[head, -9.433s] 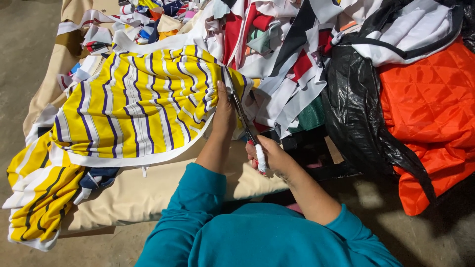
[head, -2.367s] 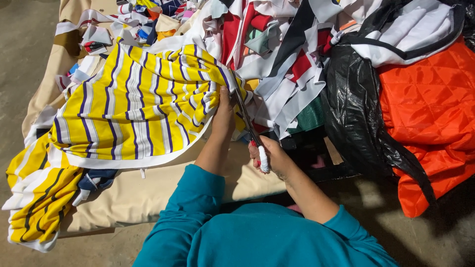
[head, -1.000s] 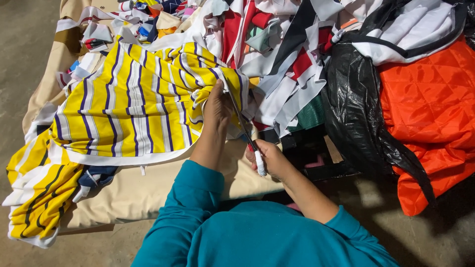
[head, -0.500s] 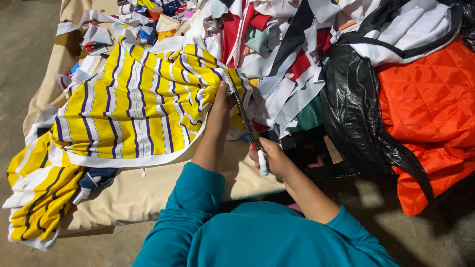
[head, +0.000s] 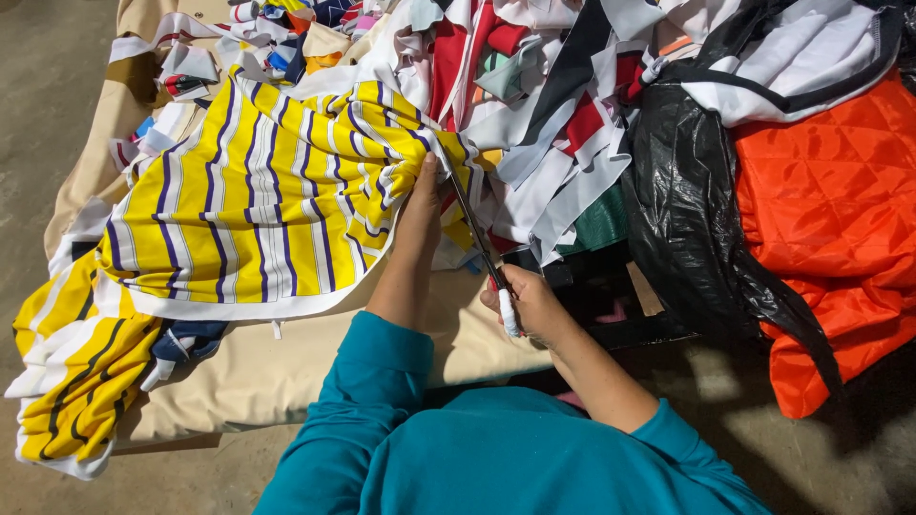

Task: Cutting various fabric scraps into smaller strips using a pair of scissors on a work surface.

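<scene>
A yellow cloth with white and purple stripes [head: 248, 205] lies spread over a beige covered surface [head: 267, 367]. My left hand [head: 420, 200] grips a bunched fold at the cloth's right edge and holds it taut. My right hand [head: 530, 305] is closed on the white-wrapped handles of long scissors [head: 472, 234]. The blades point up and away, into the cloth edge just beside my left thumb. Both arms wear teal sleeves.
A heap of cut fabric strips [head: 544, 105] in white, red, black and green lies behind the hands. A black plastic bag [head: 687, 210] and an orange quilted fabric [head: 830, 219] sit at right. More yellow striped cloth [head: 76, 381] hangs at lower left above the concrete floor [head: 38, 105].
The scissors have worked further up along the striped cloth's right edge. My left hand has shifted slightly up with the bunched fold. The piles around have stayed put.
</scene>
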